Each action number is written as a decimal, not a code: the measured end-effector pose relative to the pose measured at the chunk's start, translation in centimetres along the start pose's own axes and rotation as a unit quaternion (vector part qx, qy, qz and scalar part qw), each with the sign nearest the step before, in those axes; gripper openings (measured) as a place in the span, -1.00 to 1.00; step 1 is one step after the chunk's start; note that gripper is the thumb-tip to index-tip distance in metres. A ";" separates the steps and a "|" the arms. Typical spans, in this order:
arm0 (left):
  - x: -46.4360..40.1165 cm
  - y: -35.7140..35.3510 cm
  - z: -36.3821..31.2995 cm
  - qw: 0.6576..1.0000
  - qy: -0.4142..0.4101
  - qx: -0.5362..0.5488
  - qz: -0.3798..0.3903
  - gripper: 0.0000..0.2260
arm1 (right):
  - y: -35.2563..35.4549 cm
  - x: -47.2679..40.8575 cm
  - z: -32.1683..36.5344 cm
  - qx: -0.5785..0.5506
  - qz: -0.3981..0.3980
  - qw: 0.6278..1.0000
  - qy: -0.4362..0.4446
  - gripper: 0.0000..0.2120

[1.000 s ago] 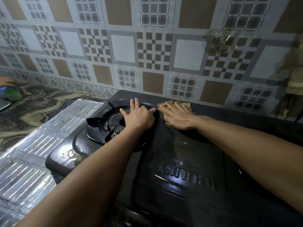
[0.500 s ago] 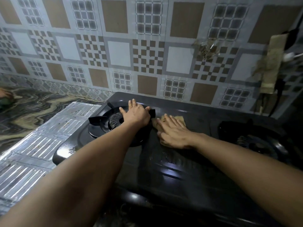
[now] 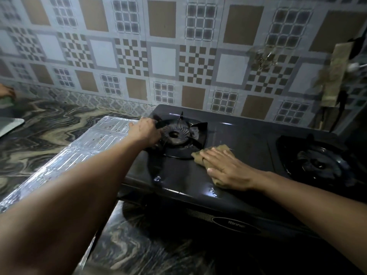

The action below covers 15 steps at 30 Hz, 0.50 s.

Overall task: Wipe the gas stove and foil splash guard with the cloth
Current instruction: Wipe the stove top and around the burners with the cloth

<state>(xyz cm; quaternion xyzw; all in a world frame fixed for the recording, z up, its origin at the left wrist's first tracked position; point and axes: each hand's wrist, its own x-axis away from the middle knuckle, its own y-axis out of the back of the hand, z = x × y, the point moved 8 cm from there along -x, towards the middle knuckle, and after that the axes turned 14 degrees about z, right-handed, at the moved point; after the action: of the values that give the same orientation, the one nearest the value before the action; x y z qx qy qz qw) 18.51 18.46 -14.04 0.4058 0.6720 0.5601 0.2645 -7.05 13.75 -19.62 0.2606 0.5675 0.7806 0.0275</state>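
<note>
My right hand (image 3: 226,167) presses the folded tan cloth (image 3: 213,153) flat-fingered near the black gas stove (image 3: 234,135) front edge to scrub; left hand (image 3: 146,132) grips the left burner's black metal grate (image 3: 198,129), steadying it.

A wall (image 3: 162,56) is covered with tiles in brown, white and checked squares. A counter (image 3: 45,132) with dark and tan wavy swirls is seen below it. A brownish strip (image 3: 333,76) is hung at the right. A shiny tray edge (image 3: 10,125) is seen at far left.
</note>
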 end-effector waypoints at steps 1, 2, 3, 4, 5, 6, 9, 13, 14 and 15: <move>0.5 0.2 0.9 1.000 0.000 0.023 0.001 -0.67 | 0.3 -0.3 -0.3 -0.008 -0.007 1.000 -0.026 -0.44; 0.9 0.4 1.7 0.999 0.004 0.041 0.000 -0.68 | 0.4 -0.5 -0.6 -0.010 -0.017 0.998 -0.055 -0.45; 1.5 0.5 2.4 0.999 0.008 0.050 -0.003 -0.70 | 0.3 -0.6 -0.5 -0.006 -0.021 0.997 -0.078 -0.45; 2.1 0.6 2.9 0.998 0.010 0.054 -0.002 -0.72 | -0.2 -0.5 0.1 -0.003 -0.019 0.996 -0.089 -0.44; 2.7 0.6 3.3 0.998 0.007 0.059 0.002 -0.74 | -0.8 -0.3 1.0 -0.002 -0.014 0.996 -0.090 -0.44; 3.2 0.5 3.6 0.998 -0.001 0.068 0.004 -0.75 | -1.5 0.0 2.2 0.000 -0.011 0.997 -0.082 -0.43; 4.6 0.7 4.6 0.990 -0.008 0.138 -0.001 -0.74 | -2.9 0.6 5.9 0.012 -0.020 0.998 -0.060 -0.38; 6.8 0.2 8.1 0.979 0.061 0.194 0.004 -0.82 | -3.2 -0.4 8.9 0.036 -0.024 0.997 -0.062 -0.34; 7.5 -0.2 8.9 0.976 0.076 0.201 0.015 -0.87 | -3.2 -0.6 9.2 0.034 -0.020 0.997 -0.063 -0.32; 8.2 -0.6 10.0 0.971 0.093 0.217 0.029 -0.83 | -3.2 -0.9 9.4 0.032 -0.010 0.997 -0.063 -0.29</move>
<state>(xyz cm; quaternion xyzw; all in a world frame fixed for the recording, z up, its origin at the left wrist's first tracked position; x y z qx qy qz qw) 22.08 30.72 -16.14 0.4195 0.7869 0.4434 0.0901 -2.98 22.80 -20.71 0.3048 0.5914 0.7439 0.0626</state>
